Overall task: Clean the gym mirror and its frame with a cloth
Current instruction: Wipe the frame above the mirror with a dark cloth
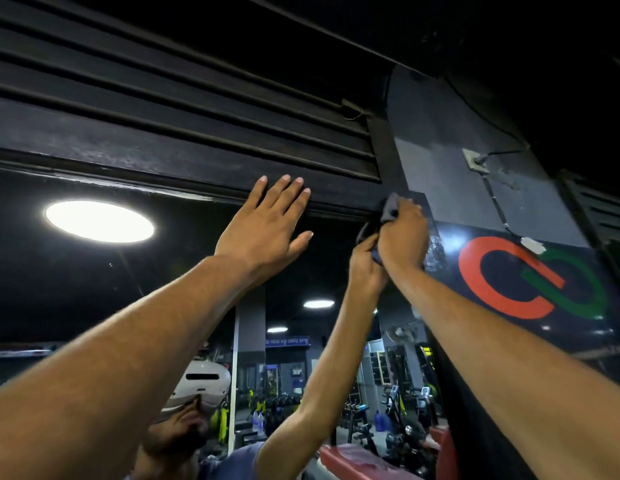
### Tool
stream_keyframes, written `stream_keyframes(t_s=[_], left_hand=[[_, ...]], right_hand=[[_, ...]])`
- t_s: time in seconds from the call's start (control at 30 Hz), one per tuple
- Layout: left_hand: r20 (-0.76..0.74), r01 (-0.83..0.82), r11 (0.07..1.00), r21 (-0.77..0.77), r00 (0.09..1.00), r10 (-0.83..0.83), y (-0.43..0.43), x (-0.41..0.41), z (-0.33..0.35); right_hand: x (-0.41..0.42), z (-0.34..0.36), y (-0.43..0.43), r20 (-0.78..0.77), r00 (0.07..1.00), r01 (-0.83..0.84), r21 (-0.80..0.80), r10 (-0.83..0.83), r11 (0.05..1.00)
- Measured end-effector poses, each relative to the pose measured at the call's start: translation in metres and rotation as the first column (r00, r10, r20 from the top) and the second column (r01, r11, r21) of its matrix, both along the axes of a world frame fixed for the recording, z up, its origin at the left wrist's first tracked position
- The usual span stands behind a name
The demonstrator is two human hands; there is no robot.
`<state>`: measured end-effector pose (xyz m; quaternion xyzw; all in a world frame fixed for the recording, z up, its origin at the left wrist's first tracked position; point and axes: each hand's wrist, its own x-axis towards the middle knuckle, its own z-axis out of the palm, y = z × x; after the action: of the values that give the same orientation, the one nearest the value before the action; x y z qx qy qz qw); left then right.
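1. While both arms reach up, I read the step as wiping the top right corner of the frame (184, 174), where its dark top bar meets the upright beside the pillar (474, 188); I take the glass work to be still ahead, though I can't judge how clean the mirror (76, 289) is from here

2. Below that bar the mirror fills the lower left of the view, reflecting a round ceiling light (99, 221), gym machines and the person's own raised arm

3. On the pillar, right of the mirror, sits a painted logo (530, 277): a red C-shaped ring linked with a green one. I see no letters on it, and the blue sign deep in the reflection is too small to read

4. My left hand (267, 223) lies flat, fingers straight and spread, palm on the frame's lower edge and the top of the glass, holding nothing; I judge it a brace

5. My right hand (402, 233) is curled tight round the cloth (388, 207), pressing it into the corner

6. The cloth is dark and bunched, poking out above the knuckles against the frame

7. Next, I think, comes a firm drag of the cloth along the bar or down the upright, keeping pressure and balance
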<state>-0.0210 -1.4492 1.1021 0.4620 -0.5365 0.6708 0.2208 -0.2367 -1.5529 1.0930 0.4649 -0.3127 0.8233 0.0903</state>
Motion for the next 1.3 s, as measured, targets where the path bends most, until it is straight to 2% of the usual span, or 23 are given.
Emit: stream_keyframes(t_s=[0.13, 0.2, 0.23, 0.3, 0.37, 0.43, 0.47, 0.53, 0.63, 0.7, 0.73, 0.8, 0.87, 0.93, 0.97, 1.1, 1.13, 1.17, 1.23, 1.3], left_hand=[[-0.011, -0.015, 1.000, -0.011, 1.000, 0.014, 0.000, -0.001, -0.001], [-0.012, -0.009, 1.000, -0.016, 1.000, 0.009, 0.000, -0.001, -0.001], [-0.009, -0.011, 1.000, -0.014, 1.000, 0.011, 0.001, -0.001, -0.001], [-0.008, -0.022, 1.000, -0.008, 1.000, 0.022, 0.001, -0.001, -0.003], [-0.017, -0.027, 0.999, -0.020, 0.999, 0.027, 0.000, -0.001, -0.004], [-0.012, -0.030, 0.999, -0.027, 0.999, 0.030, -0.001, -0.001, -0.004], [-0.008, -0.032, 0.999, -0.030, 0.999, 0.032, -0.001, -0.001, -0.004], [-0.001, -0.038, 0.998, -0.045, 0.999, 0.038, -0.002, 0.000, -0.003], [0.004, -0.043, 0.998, -0.050, 0.999, 0.043, -0.003, 0.001, -0.002], [0.005, -0.037, 0.998, -0.051, 0.999, 0.038, -0.002, 0.000, -0.003], [0.008, -0.041, 0.998, -0.050, 0.999, 0.041, -0.002, 0.000, -0.003], [0.000, -0.061, 0.997, -0.050, 0.998, 0.061, -0.002, 0.000, -0.004], [-0.003, -0.072, 0.996, -0.061, 0.997, 0.072, -0.004, 0.000, -0.004], [-0.002, -0.067, 0.996, -0.063, 0.998, 0.067, -0.005, 0.001, -0.004], [-0.004, -0.064, 0.996, -0.056, 0.998, 0.064, -0.005, 0.001, -0.004], [0.016, -0.074, 0.997, 0.014, 0.997, 0.073, 0.004, -0.001, -0.005], [0.034, -0.074, 0.997, 0.037, 0.997, 0.073, 0.009, 0.001, -0.004], [0.051, -0.080, 0.995, 0.050, 0.996, 0.078, 0.016, 0.006, 0.000], [0.054, -0.102, 0.994, 0.039, 0.994, 0.100, 0.033, 0.022, 0.011], [0.021, -0.116, 0.993, 0.026, 0.993, 0.116, 0.053, 0.046, 0.021]], right_hand=[[0.040, -0.015, 0.024, -0.233, 0.967, -0.150, -0.168, 0.108, 0.974], [0.040, -0.012, 0.031, -0.334, 0.937, -0.183, -0.212, 0.105, 0.960], [0.032, -0.007, 0.029, -0.328, 0.941, -0.165, -0.233, 0.082, 0.958], [0.011, 0.006, 0.025, -0.178, 0.983, -0.094, -0.248, 0.050, 0.964], [-0.010, 0.018, 0.017, -0.004, 1.000, -0.028, -0.192, 0.028, 0.981], [-0.016, 0.026, 0.011, 0.044, 0.999, -0.006, -0.094, 0.011, 0.996], [-0.012, 0.027, 0.012, 0.017, 1.000, -0.023, -0.078, 0.024, 0.997], [0.010, 0.023, 0.020, -0.126, 0.987, -0.118, -0.147, 0.100, 0.982], [0.035, 0.013, 0.035, -0.418, 0.896, -0.263, -0.234, 0.148, 0.936], [0.032, 0.007, 0.040, -0.514, 0.850, -0.287, -0.266, 0.117, 0.920], [0.024, 0.004, 0.038, -0.474, 0.875, -0.264, -0.292, 0.101, 0.919], [0.005, 0.000, 0.026, -0.242, 0.970, -0.099, -0.326, 0.019, 0.940], [-0.007, -0.006, 0.017, -0.073, 0.995, 0.045, -0.216, -0.062, 0.975], [-0.004, -0.008, 0.016, -0.099, 0.995, 0.004, -0.090, -0.013, 0.996], [0.002, -0.007, 0.020, -0.138, 0.990, -0.026, -0.078, 0.015, 0.997], [0.031, 0.004, 0.045, -0.412, 0.911, -0.131, -0.251, 0.016, 0.959], [0.034, 0.009, 0.048, -0.429, 0.903, -0.122, -0.276, -0.009, 0.953], [0.033, 0.016, 0.050, -0.383, 0.924, -0.095, -0.290, -0.025, 0.952], [0.021, 0.030, 0.051, -0.172, 0.984, -0.005, -0.278, -0.044, 0.961], [0.008, 0.039, 0.046, -0.037, 0.996, 0.076, -0.189, -0.085, 0.979]])
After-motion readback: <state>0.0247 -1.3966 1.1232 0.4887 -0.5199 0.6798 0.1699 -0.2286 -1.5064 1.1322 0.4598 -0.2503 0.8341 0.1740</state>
